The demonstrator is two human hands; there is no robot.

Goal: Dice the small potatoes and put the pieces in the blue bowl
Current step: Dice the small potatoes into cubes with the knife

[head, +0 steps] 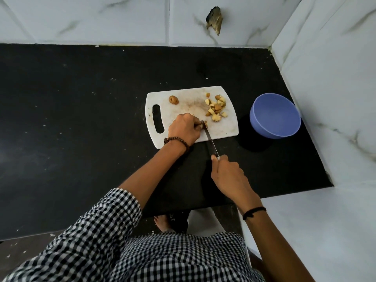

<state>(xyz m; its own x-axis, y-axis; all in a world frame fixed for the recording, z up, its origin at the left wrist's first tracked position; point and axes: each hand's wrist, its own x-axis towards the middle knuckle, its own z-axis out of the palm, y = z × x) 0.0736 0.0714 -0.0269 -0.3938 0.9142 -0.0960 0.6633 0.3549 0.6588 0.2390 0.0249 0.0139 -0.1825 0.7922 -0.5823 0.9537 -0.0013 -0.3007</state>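
Though mostly hidden beneath pinching left fingers (195, 124), potato (206, 124) at the knife (210, 140); right fingers (221, 162) curled round its handle.

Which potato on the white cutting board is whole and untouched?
The small brown potato alone beside the handle slot of the white plastic cutting board. The left hand holds a second potato at the steel knife blade; the rest are diced pieces.

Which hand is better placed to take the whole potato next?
Probably left: the left hand, holding a potato piece on the cutting board, is nearer the whole potato; the right hand grips the knife, off the board.
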